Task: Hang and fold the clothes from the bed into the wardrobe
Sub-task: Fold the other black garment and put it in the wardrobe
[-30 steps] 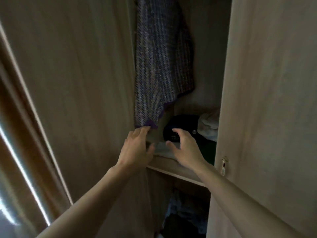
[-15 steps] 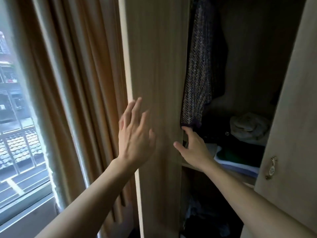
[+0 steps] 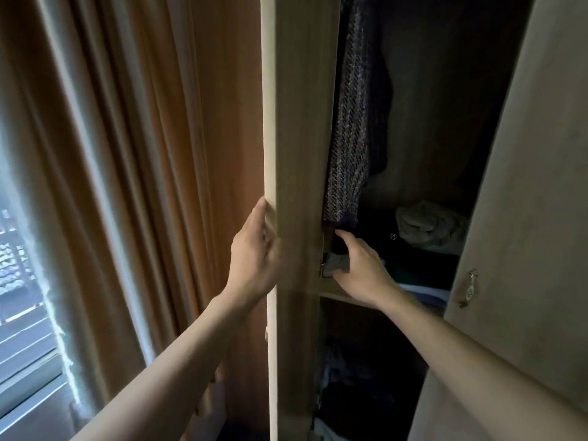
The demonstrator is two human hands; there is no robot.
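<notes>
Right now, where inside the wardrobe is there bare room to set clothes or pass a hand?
Free: the gap right of the knit, above the bundle. Crowded: the shelf, where the right hand pinches a cloth, and the heap below.

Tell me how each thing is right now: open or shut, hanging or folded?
left door, open, edge gripped by left hand.
right door, open.
knitted garment, hanging inside.
grey cloth, on the shelf, held by right hand.
grey bundle, crumpled on the shelf.
curtain, hanging down.
</notes>
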